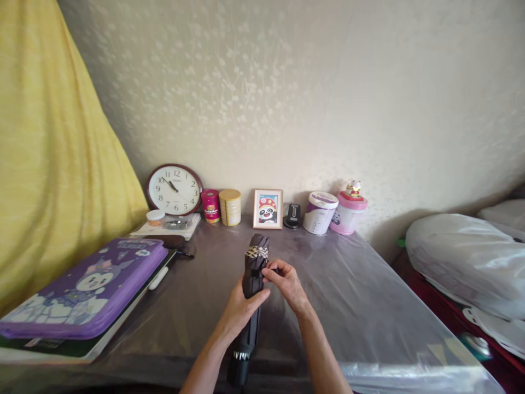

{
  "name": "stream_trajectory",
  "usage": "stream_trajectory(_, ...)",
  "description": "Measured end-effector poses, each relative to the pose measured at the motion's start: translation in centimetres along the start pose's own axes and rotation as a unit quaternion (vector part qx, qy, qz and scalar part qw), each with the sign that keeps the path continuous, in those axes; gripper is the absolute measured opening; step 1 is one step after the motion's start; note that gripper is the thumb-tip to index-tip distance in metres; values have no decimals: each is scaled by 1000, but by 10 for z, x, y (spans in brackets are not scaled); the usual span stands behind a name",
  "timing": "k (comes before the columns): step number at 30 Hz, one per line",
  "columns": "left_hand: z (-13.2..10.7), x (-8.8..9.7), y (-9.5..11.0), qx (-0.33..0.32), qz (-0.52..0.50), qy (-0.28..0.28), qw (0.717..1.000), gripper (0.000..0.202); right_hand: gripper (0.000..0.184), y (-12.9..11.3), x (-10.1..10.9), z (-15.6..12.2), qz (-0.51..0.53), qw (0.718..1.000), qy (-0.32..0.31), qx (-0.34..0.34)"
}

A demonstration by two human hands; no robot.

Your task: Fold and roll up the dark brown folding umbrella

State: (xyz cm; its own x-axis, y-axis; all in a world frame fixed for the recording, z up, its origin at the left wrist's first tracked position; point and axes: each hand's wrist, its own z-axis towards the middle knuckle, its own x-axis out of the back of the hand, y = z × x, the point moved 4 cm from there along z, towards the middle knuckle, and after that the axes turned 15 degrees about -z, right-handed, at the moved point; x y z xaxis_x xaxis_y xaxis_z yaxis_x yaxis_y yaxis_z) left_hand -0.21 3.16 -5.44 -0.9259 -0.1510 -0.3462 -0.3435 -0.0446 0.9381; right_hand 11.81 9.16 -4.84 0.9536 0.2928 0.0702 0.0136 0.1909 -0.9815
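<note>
A folded black umbrella (pixel 253 323) lies lengthwise over the near middle of the table, its handle toward me and its far end pointing at the wall. A black-and-white patterned band shows near its far end. My left hand (pixel 241 309) is wrapped around the umbrella's middle from the left, thumb across the top. On the right side, just past that thumb, my right hand (pixel 289 283) pinches the dark closing strap (pixel 255 271) between thumb and forefinger. The strap's tip is hidden by the fingers.
A purple zip case (pixel 94 284) rests on a dark green book at left. Along the wall stand a clock (pixel 175 189), a pink can (pixel 210 206), a yellow can (pixel 230 208), a framed panda picture (pixel 268 209) and two tubs (pixel 320 213). White plastic bags (pixel 467 257) lie beyond the right edge.
</note>
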Motion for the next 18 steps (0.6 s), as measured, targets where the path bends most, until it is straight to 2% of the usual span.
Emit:
stream_trajectory(3,2,5,-5,8,14,14,1000,30,22,2,0,-1,8,1000,-21,-13)
stream_trajectory(7,1,6,-14,88,-6,3,996,33,21,4,0,-2,23,999,-44,-18)
stream_trajectory(12,0,5,-14,127,-35,-3,991,32,30,5,3,-2,79,996,-29,-19)
stream_trajectory(18,5,11,-22,181,-81,-29,980,35,17,11,7,-2,125,991,-12,-52)
